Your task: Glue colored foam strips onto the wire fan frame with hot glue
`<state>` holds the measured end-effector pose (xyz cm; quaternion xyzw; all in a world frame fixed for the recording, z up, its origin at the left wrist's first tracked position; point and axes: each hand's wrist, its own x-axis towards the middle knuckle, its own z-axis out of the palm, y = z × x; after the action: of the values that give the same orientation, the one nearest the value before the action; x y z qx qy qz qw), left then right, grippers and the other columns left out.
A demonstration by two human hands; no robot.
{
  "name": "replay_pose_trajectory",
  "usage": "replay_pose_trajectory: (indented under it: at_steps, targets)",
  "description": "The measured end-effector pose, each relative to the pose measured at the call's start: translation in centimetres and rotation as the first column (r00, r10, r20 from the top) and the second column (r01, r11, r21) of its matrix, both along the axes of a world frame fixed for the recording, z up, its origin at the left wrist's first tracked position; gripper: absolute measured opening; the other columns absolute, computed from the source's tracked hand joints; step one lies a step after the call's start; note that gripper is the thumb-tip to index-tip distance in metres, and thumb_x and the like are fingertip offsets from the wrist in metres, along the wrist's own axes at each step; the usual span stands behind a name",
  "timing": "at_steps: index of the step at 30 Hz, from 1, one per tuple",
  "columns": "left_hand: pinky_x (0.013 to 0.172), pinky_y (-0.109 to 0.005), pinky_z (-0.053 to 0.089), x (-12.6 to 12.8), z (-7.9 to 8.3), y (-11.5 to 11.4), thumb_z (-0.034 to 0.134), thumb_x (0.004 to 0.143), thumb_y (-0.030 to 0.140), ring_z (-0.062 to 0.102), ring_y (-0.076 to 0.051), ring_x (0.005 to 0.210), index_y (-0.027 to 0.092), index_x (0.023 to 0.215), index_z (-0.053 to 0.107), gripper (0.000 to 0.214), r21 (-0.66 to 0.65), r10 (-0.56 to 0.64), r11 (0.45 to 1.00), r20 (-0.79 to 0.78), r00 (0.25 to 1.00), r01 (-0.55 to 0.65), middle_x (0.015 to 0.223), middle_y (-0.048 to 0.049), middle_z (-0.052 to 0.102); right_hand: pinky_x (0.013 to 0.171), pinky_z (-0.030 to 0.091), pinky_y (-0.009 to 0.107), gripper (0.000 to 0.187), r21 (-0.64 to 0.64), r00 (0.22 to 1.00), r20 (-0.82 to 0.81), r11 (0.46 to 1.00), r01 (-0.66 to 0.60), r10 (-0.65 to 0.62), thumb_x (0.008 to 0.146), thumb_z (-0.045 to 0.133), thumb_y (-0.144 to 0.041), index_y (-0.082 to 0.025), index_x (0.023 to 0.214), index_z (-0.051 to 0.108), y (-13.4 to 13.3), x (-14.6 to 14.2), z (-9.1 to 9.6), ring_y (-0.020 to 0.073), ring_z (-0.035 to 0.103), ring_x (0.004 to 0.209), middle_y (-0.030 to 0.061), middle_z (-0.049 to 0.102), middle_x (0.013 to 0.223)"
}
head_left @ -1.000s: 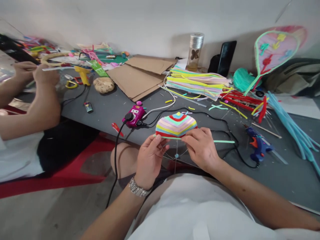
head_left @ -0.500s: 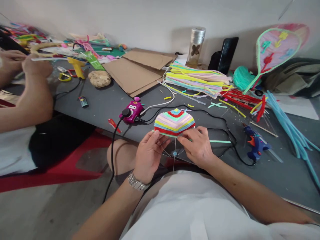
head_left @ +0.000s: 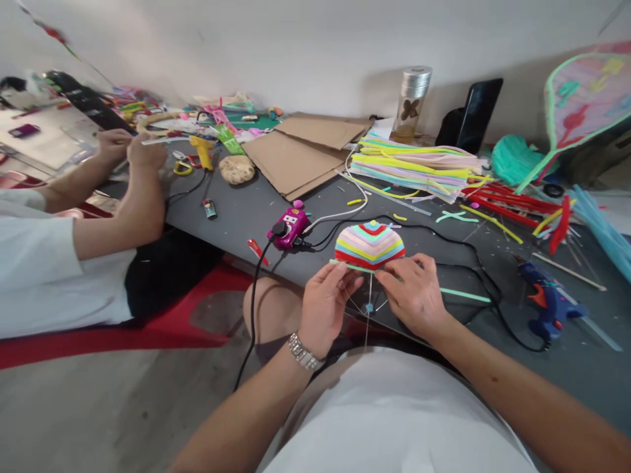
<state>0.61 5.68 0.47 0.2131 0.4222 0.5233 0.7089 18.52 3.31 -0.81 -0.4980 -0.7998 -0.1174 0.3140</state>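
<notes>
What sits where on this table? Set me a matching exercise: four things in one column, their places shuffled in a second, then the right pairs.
Things:
1. Multicoloured striped fan-shaped craft piece
2. Blue hot glue gun
3. Magenta plug socket
4. Steel-capped glass bottle

Places:
A. Upright by the white wall
B. Holding a black plug
C. Pinched between the left hand and right hand
D. Lying at the right of the grey tabletop

Pairs: 1-C, 2-D, 3-B, 4-A
</notes>
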Motion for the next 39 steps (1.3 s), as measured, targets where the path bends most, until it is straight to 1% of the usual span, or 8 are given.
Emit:
replay_pose_trajectory:
  at_steps: [4,9,14,20,23,27,32,39]
  targets:
    - [0.085,-0.031,0.060,0.3,-0.2,0.2,0.089,0.073,0.037,0.074,-0.016,0.090,0.017,0.092,0.070,0.034,0.021,-0.031,0.999,-0.048,0.998,0.032,0.095,-0.0031,0.077,0.089,0.030,0.036,0.024,-0.038,1.000,0.002,0.999,0.003,-0.003,0.094,0.053,-0.007,-0.020,0.087,0.073,0.1,0.0,-0.4,0.0136,0.053,0.074,0.0017,0.068,0.083]
    - [0.080,-0.033,0.062,0.7,0.2,0.6,0.088,0.074,0.044,0.076,-0.020,0.088,0.020,0.095,0.065,0.038,-0.049,-0.128,0.991,-0.047,0.991,0.126,0.090,-0.0026,0.076,0.089,0.029,0.036,0.025,-0.068,0.999,-0.017,0.997,0.039,-0.040,0.095,0.052,-0.009,-0.019,0.082,0.071,0.4,0.0,-0.8,0.0145,0.053,0.073,0.0020,0.068,0.079]
    - [0.064,-0.020,0.056,1.2,0.6,1.4,0.085,0.075,0.027,0.075,-0.018,0.091,0.017,0.093,0.070,0.025,-0.121,-0.276,0.956,-0.074,0.958,0.266,0.099,-0.0066,0.076,0.087,0.028,0.036,0.023,-0.123,0.996,-0.050,0.990,0.063,-0.070,0.094,0.053,-0.010,-0.019,0.077,0.067,0.5,0.3,-1.2,0.0155,0.052,0.073,0.0017,0.067,0.076]
    - [0.074,-0.031,0.061,2.0,1.3,2.1,0.082,0.077,0.024,0.073,-0.017,0.079,0.021,0.107,0.066,0.034,-0.137,-0.414,0.907,-0.128,0.901,0.397,0.093,-0.0041,0.076,0.084,0.028,0.035,0.019,-0.183,0.989,-0.103,0.980,0.083,-0.103,0.091,0.052,-0.011,-0.019,0.081,0.066,0.7,0.7,-1.9,0.0176,0.055,0.076,0.0030,0.067,0.076]
    - [0.072,-0.027,0.059,2.5,1.2,2.4,0.084,0.073,0.020,0.072,-0.015,0.076,0.020,0.103,0.067,0.035,-0.141,-0.466,0.882,-0.128,0.875,0.449,0.088,-0.0031,0.075,0.084,0.028,0.035,0.020,-0.194,0.983,-0.146,0.977,0.084,-0.114,0.092,0.051,-0.011,-0.019,0.082,0.067,0.6,0.9,-1.6,0.0175,0.056,0.076,0.0029,0.068,0.076]
    - [0.062,-0.018,0.051,3.1,0.8,2.5,0.086,0.070,0.016,0.068,-0.011,0.071,0.013,0.090,0.073,0.024,-0.151,-0.461,0.883,-0.100,0.882,0.445,0.083,-0.0048,0.074,0.085,0.030,0.035,0.022,-0.159,0.970,-0.217,0.984,0.076,-0.110,0.092,0.051,-0.009,-0.019,0.082,0.068,0.2,1.2,-0.6,0.0165,0.059,0.076,0.0021,0.069,0.076]
    - [0.072,-0.020,0.055,3.2,0.9,2.2,0.086,0.070,0.015,0.068,-0.012,0.077,0.012,0.091,0.077,0.023,-0.148,-0.428,0.898,-0.069,0.901,0.415,0.087,-0.0062,0.075,0.089,0.032,0.037,0.021,-0.105,0.967,-0.239,0.992,0.066,-0.090,0.091,0.055,-0.006,-0.019,0.091,0.072,-0.3,1.4,0.3,0.0148,0.060,0.075,0.0015,0.071,0.080]
    - [0.070,-0.022,0.055,2.5,1.1,1.3,0.087,0.070,0.015,0.066,-0.011,0.074,0.014,0.084,0.076,0.018,-0.152,-0.417,0.898,0.002,0.909,0.412,0.083,-0.0029,0.073,0.087,0.032,0.037,0.025,-0.046,0.976,-0.206,0.997,0.065,-0.073,0.092,0.056,-0.009,-0.019,0.072,0.067,-0.4,1.0,0.9,0.0135,0.055,0.070,0.0004,0.065,0.073]
